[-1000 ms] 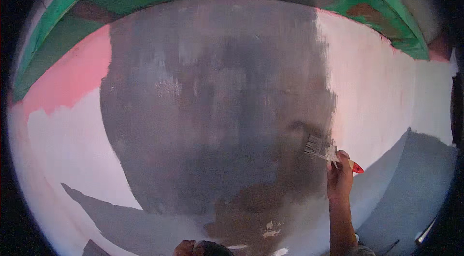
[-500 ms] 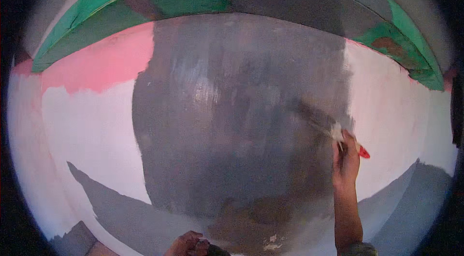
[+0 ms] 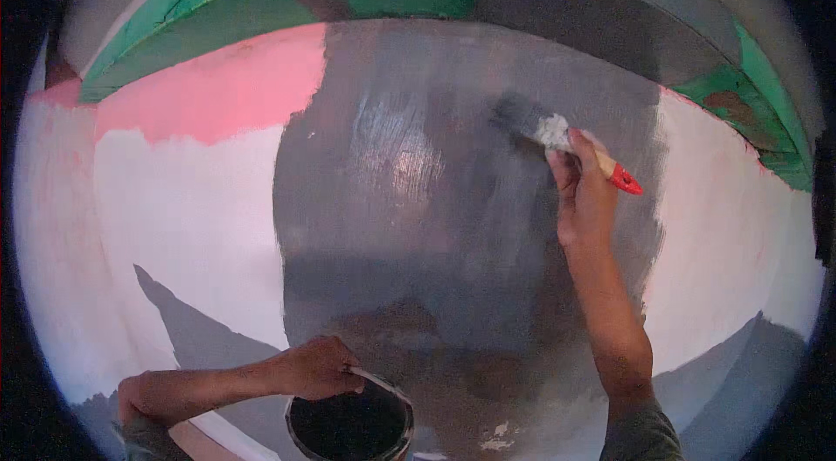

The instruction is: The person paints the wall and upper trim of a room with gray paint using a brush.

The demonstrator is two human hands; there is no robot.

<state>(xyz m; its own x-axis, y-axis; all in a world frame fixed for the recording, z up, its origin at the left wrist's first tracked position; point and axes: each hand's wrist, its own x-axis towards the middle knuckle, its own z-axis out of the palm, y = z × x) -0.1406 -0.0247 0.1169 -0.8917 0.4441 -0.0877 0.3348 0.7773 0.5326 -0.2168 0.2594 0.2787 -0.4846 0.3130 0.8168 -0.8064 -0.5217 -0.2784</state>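
brush (image 3: 550, 128) has moved up the grey wall (image 3: 470, 226), bucket (image 3: 410, 416) into view | right hand (image 3: 581, 182) holds brush, bristles up-left, handle down-right | left hand (image 3: 322, 368) grips bucket at rim, below and left of brush

The wall (image 3: 723, 200) carries a broad field of grey paint (image 3: 470, 226) down its middle, ragged at the right edge, with glossy streaks (image 3: 405, 156) in its upper left. White areas flank it; a pink patch (image 3: 235, 95) lies at upper left. Brownish stains and pale flecks (image 3: 498, 439) mark the lower part. The brush (image 3: 550, 132) has its bristles at the grey; contact is unclear.
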